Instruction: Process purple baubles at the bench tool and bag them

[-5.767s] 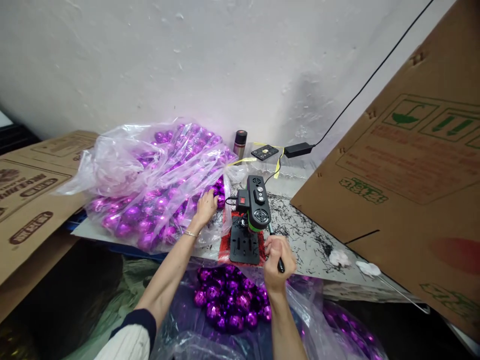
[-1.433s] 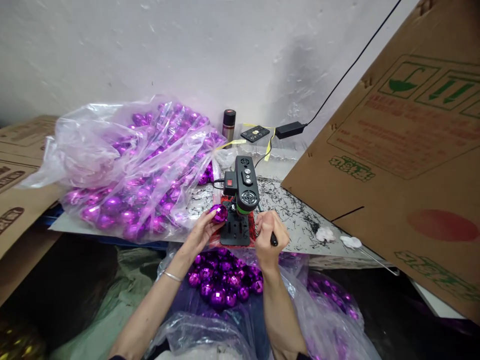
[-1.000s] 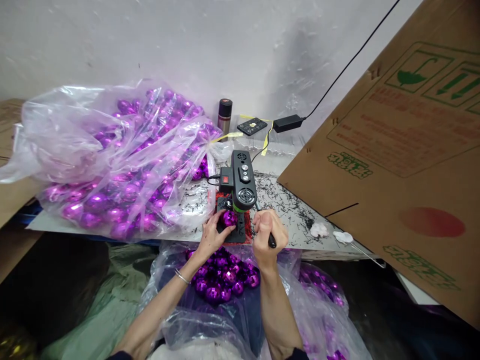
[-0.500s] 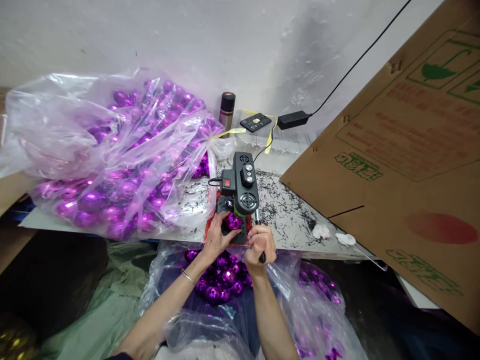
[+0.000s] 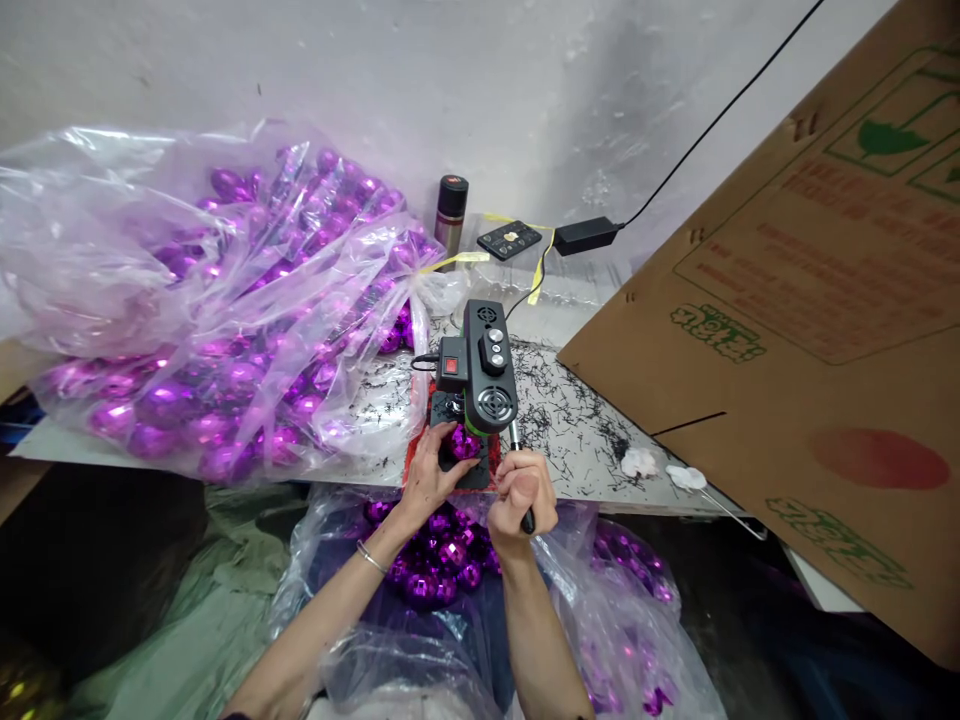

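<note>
A shiny purple mirror-faceted ball (image 5: 463, 442) sits under the front end of a small black lever-operated machine (image 5: 489, 368). My left hand (image 5: 433, 474) holds the ball from the left and front, thumb and fingers curved around it. My right hand (image 5: 523, 492) is wrapped in a fist around the machine's lever handle (image 5: 529, 521), whose black end pokes out below the fingers. Beneath the ball is the machine's black base plate (image 5: 474, 474), resting on a red piece (image 5: 411, 462). More purple balls (image 5: 442, 565) lie in clear plastic on my lap.
A big clear bag (image 5: 247, 310) of purple balls covers the table's left side. A cardboard box (image 5: 787, 330) leans in from the right. Behind the machine are a thermos (image 5: 451, 215), a phone-like black slab (image 5: 509, 240) and a power adapter (image 5: 587, 236). Black scraps (image 5: 559, 410) litter the tabletop.
The view has shifted slightly. The ball and my left hand sit a touch further left against the machine. My right hand keeps its grip on the lever handle.
</note>
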Demonstrator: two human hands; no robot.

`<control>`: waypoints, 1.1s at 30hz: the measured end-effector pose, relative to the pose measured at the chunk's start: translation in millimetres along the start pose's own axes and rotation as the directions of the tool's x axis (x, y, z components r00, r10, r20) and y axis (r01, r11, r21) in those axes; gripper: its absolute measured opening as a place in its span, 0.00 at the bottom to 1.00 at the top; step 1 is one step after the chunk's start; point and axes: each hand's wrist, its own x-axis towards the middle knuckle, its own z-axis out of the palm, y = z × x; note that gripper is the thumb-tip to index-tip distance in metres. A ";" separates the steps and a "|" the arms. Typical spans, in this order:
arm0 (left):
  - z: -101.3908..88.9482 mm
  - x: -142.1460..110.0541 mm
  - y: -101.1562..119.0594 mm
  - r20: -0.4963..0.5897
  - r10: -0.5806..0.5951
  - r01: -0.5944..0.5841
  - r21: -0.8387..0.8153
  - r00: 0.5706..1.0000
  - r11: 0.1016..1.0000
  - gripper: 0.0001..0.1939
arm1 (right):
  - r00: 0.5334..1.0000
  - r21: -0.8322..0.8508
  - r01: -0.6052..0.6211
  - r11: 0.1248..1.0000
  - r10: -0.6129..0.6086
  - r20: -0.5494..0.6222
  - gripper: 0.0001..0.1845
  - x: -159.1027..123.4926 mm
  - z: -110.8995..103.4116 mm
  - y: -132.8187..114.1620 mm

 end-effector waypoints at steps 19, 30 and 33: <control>1.0 0.3 0.3 -0.052 0.083 -0.082 0.024 0.995 0.996 0.27 | 0.999 0.018 0.032 0.999 -0.031 -0.044 0.23 -23.6 7.0 20.4; 0.5 1.9 -0.7 -0.052 0.082 -0.081 0.022 0.995 0.996 0.26 | 0.985 -0.056 0.171 0.984 -0.169 0.028 0.22 -27.2 7.3 30.5; 1.3 3.2 -2.8 -0.042 0.050 -0.049 0.024 0.998 0.998 0.27 | 0.984 -0.045 0.176 0.983 -0.175 0.033 0.23 -18.0 5.2 23.4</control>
